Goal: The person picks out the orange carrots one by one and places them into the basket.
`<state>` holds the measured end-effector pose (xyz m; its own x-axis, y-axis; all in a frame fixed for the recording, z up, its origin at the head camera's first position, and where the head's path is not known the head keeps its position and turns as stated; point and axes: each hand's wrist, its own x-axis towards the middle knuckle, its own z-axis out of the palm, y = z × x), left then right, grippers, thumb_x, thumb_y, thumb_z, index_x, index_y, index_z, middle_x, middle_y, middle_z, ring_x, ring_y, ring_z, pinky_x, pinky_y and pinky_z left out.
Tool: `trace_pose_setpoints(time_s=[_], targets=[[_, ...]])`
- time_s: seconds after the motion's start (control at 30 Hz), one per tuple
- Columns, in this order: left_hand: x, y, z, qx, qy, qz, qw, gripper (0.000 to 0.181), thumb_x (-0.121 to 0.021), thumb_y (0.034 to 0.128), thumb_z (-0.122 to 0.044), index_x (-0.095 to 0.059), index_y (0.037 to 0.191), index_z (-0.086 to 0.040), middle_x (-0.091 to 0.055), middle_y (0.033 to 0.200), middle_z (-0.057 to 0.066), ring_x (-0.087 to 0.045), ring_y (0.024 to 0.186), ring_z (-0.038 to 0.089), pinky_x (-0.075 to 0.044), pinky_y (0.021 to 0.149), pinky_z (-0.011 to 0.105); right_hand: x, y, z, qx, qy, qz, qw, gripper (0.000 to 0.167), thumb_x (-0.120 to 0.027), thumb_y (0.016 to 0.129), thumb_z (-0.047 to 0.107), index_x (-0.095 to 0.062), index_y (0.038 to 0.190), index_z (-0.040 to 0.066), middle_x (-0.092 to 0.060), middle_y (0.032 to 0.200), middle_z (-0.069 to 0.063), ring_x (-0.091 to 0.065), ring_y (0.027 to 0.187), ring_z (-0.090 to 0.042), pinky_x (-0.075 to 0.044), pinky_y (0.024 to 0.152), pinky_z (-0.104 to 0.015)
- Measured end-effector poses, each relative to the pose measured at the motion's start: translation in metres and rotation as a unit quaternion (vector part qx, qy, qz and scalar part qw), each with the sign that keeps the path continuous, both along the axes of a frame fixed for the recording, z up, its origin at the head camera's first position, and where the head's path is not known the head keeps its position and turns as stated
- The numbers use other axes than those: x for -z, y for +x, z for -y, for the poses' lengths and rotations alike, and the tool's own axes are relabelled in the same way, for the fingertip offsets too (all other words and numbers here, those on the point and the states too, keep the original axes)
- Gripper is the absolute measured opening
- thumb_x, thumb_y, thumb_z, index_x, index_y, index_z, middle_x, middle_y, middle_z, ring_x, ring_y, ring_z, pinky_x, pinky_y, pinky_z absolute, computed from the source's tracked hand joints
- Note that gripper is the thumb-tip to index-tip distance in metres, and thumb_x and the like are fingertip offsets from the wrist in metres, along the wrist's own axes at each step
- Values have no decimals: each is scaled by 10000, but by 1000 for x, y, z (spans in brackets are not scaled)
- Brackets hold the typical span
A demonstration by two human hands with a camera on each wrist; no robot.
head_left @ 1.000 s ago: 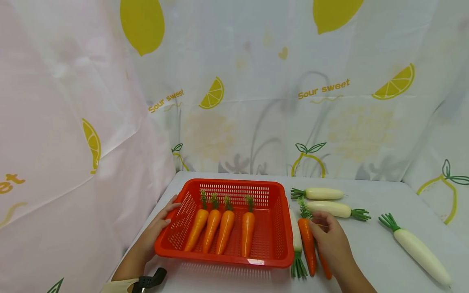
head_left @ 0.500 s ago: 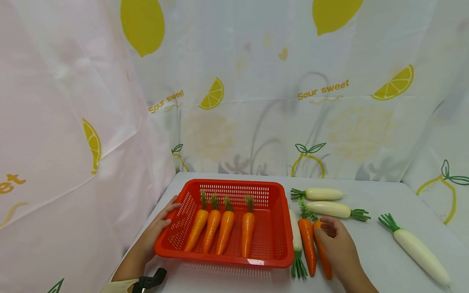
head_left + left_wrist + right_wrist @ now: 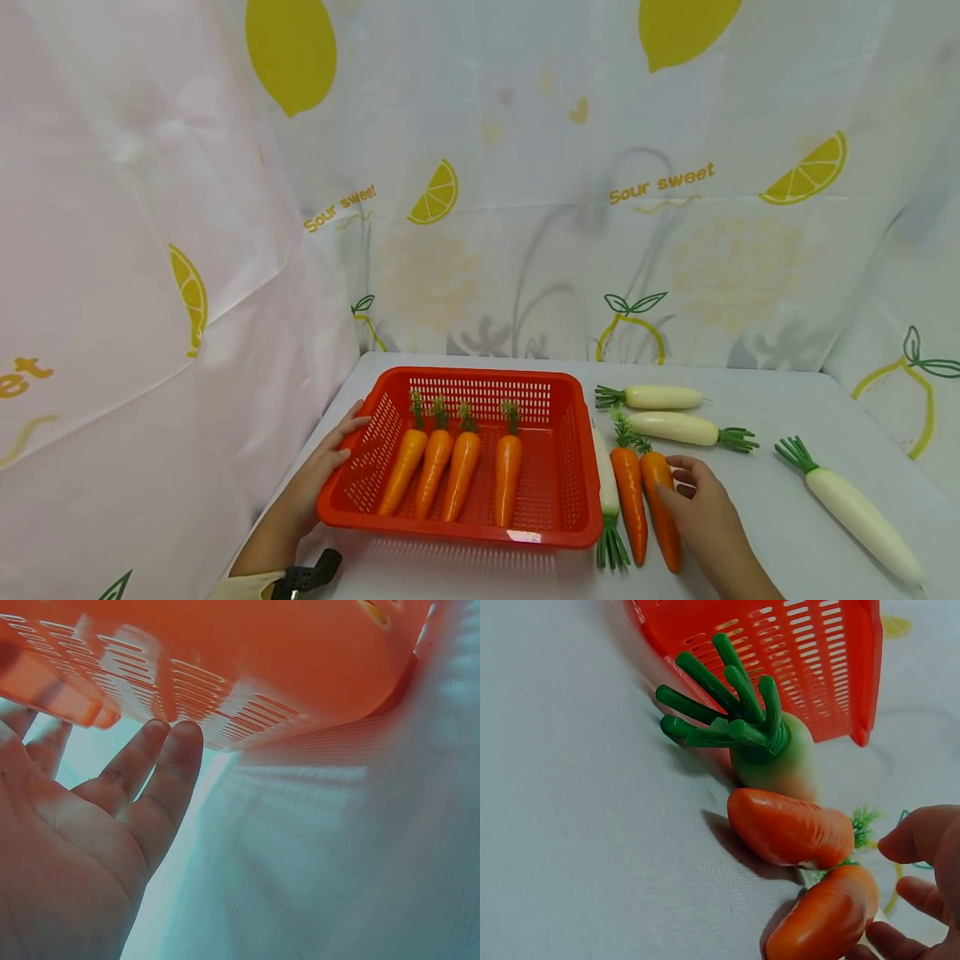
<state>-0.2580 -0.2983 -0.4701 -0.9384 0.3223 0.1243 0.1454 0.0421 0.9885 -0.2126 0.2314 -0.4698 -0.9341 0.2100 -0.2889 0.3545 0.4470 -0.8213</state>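
My left hand (image 3: 318, 471) touches the left side of a red slotted basket (image 3: 551, 521). In the left wrist view, its fairly straight fingers (image 3: 184, 754) meet the basket wall. Inside the basket lie several orange carrots (image 3: 507, 471) with leafy tops toward the back. To the basket's right, a carrot (image 3: 630, 500) lies beside another carrot (image 3: 660, 521). My right hand (image 3: 705, 508) is at the outer of these two, thumb over its upper side and fingers apart. The right wrist view shows the spread fingers (image 3: 911, 840) by the carrots' tops, not closed round either.
A white radish (image 3: 606, 483) lies between the basket and the two carrots, leaves toward me. Behind are a second radish (image 3: 663, 397) and a third radish (image 3: 678, 427). Another radish (image 3: 862, 521) lies far right. Printed cloth (image 3: 487, 275) hangs behind the white table (image 3: 780, 392).
My right hand has drawn back to the right and slightly toward me, its fingers loosening, uncovering the outer carrot beside the other. My left hand and the basket have stayed in place.
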Motion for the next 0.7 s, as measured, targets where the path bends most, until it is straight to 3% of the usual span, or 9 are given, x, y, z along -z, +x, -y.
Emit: trace_pose_setpoints(time_s=[0.4, 0.7], targets=[[-2, 0, -1, -8, -36, -25, 10000, 537, -355, 1047, -73, -348, 1582, -36, 62, 1779, 3, 119, 1592, 432, -505, 1038, 222, 11, 0, -9, -609, 582, -37, 9964, 726, -681, 977, 218, -323, 1555, -38, -403, 1491, -425, -494, 1299, -568, -537, 970, -633], [-1, 0, -1, -60, -31, 63, 10000, 551, -350, 1038, -63, -343, 1588, -45, 63, 1779, -8, 119, 1596, 423, -513, 1033, 231, 15, -2, -12, -821, 675, -60, 9943, 759, -700, 962, 224, -314, 1571, -14, -423, 1466, -426, -538, 1278, -561, -582, 913, -579]])
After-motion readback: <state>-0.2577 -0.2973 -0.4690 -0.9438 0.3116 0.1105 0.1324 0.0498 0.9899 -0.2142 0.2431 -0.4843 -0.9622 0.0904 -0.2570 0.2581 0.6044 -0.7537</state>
